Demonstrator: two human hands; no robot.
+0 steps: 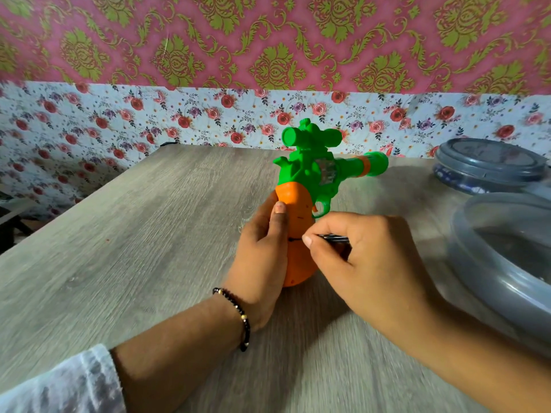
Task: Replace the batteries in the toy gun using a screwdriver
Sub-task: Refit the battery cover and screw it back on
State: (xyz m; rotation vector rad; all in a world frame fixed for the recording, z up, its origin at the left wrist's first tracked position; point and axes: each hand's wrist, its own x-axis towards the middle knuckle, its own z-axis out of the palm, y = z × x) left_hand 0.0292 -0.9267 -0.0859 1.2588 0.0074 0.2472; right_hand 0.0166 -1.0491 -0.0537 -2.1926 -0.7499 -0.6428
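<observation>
The toy gun has a green body with a scope on top, a barrel pointing right and an orange grip. It lies on the grey wood-grain table with the grip toward me. My left hand wraps the orange grip from the left, thumb resting on it. My right hand pinches a thin dark screwdriver, whose tip touches the grip at a small dark spot near its middle. Most of the screwdriver is hidden inside my fingers.
A clear plastic tub stands at the right edge, close to my right hand. Behind it sits a round container with a grey lid. Floral wallpaper runs along the table's back and left edges.
</observation>
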